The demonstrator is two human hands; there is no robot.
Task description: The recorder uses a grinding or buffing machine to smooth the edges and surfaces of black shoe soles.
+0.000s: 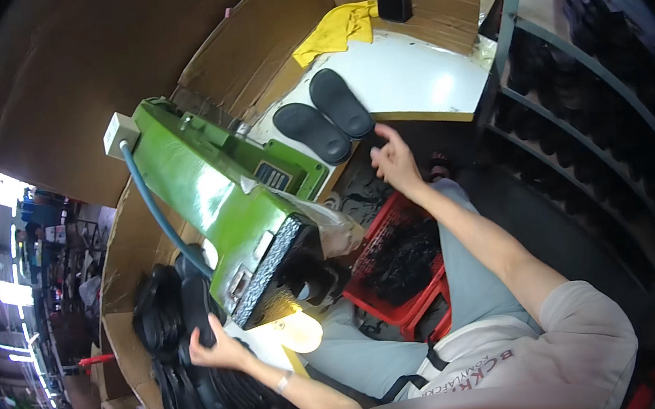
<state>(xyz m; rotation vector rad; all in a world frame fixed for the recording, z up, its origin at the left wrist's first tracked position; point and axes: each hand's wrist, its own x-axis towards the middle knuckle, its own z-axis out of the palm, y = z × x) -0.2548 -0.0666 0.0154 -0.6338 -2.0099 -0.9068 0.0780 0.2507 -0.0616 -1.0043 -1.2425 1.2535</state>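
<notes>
My left hand point(221, 351) is at the stack on the left, its thumb and forefinger curled around the near end of a black shoe sole point(196, 296). Out ahead, my right hand point(397, 162) has its forefinger and thumb bent toward each other around a small dark bit I cannot make out. Just beyond those fingers, two black shoe soles lie side by side on the white tabletop, a right one point(340, 102) and a left one point(309, 131). Between my hands stands a green machine point(219, 209), its lamp lighting a pale spot below the head.
A red plastic basket point(378, 235) of black scraps sits by my legs. More black soles point(192, 398) are heaped at the left. Cardboard walls point(268, 33) surround the white table point(417, 69), which bears a yellow cloth point(336, 32). A metal rack point(559, 41) stands right.
</notes>
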